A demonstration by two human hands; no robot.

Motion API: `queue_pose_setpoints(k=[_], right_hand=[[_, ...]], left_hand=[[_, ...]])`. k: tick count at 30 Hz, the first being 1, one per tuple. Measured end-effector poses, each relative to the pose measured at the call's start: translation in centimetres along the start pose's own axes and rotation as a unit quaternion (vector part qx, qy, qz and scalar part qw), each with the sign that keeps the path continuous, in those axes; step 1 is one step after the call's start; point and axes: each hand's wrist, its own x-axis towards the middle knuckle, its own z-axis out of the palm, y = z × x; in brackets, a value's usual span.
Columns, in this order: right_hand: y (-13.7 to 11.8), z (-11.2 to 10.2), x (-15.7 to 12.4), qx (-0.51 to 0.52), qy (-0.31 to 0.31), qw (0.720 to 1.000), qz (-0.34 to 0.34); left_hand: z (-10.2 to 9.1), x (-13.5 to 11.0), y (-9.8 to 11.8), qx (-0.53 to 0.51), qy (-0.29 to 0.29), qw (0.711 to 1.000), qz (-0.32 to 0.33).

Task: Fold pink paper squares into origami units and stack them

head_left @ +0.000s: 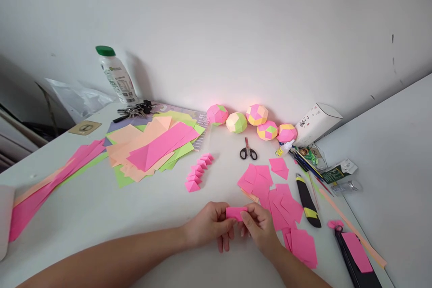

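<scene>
A small pink paper piece (236, 213), apparently folded into a narrow rectangle, is held level between my two hands near the front of the table. My left hand (215, 222) pinches its left end with thumb and fingers. At the right end, my right hand (260, 225) grips it the same way, thumb in front. Beyond my hands stands a slanting row of folded pink paper units (198, 172). Loose pink paper squares (280, 207) lie in overlapping groups just right of my right hand.
Black-handled scissors (248, 149) lie ahead, before several faceted paper balls (257, 114) along the wall. A utility knife (308, 200) and a black stapler (351, 252) are at right. Coloured paper sheets (148, 144), keys (135, 110) and a white bottle (118, 76) occupy the left.
</scene>
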Motion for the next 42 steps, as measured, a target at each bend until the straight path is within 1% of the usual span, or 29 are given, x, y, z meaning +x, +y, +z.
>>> queue_pose_setpoints(k=[2,4,8,13,16,19,24,26,29,30,32,34,36,38,42], right_hand=[[0.0,0.1,0.0,-0.011,-0.009,1.000,-0.001],[-0.1,0.2,0.1,-0.028,-0.022,0.999,-0.009],[-0.6,0.4,0.1,-0.064,-0.037,0.996,-0.046],[-0.9,0.6,0.1,-0.112,-0.035,0.990,-0.075],[-0.7,0.7,0.0,-0.125,-0.031,0.988,-0.086],[-0.3,0.7,-0.1,-0.104,-0.024,0.992,-0.065],[0.3,0.2,0.0,0.008,-0.036,0.999,0.014],[0.3,0.0,0.1,0.058,-0.032,0.998,0.010],[0.1,-0.1,0.1,0.112,-0.017,0.993,-0.022],[-0.1,0.0,0.1,0.109,-0.014,0.994,-0.027],[-0.6,0.2,0.0,0.066,-0.028,0.997,-0.032],[-1.1,0.3,-0.1,0.007,-0.069,0.996,-0.051],[-1.3,0.3,-0.1,-0.030,-0.089,0.993,-0.067],[-1.2,0.2,-0.1,-0.033,-0.080,0.995,-0.059],[-0.3,0.0,0.0,0.022,-0.044,0.999,-0.014]], left_hand=[[0.0,0.0,-0.1,0.004,-0.006,1.000,0.010],[0.1,0.0,-0.1,0.001,0.001,1.000,0.014],[0.2,0.0,-0.1,0.005,0.004,1.000,0.017],[0.6,0.1,-0.2,0.032,0.004,0.999,0.018],[0.6,0.0,-0.1,0.042,-0.007,0.999,0.012],[0.5,0.0,0.1,0.029,-0.022,0.999,0.002],[0.1,0.3,0.1,-0.019,-0.035,0.999,0.019],[0.0,0.3,0.0,-0.030,-0.032,0.999,0.026],[0.0,0.3,0.1,-0.033,-0.027,0.999,0.031],[0.0,0.2,0.1,-0.029,-0.024,0.999,0.032],[0.1,0.2,0.1,-0.018,-0.019,0.999,0.028],[0.2,0.2,0.1,-0.004,-0.013,1.000,0.020],[0.3,0.1,0.0,0.007,-0.012,1.000,0.019],[0.3,0.1,-0.1,0.010,-0.013,1.000,0.021],[0.1,0.2,-0.4,-0.021,-0.004,0.999,0.024]])
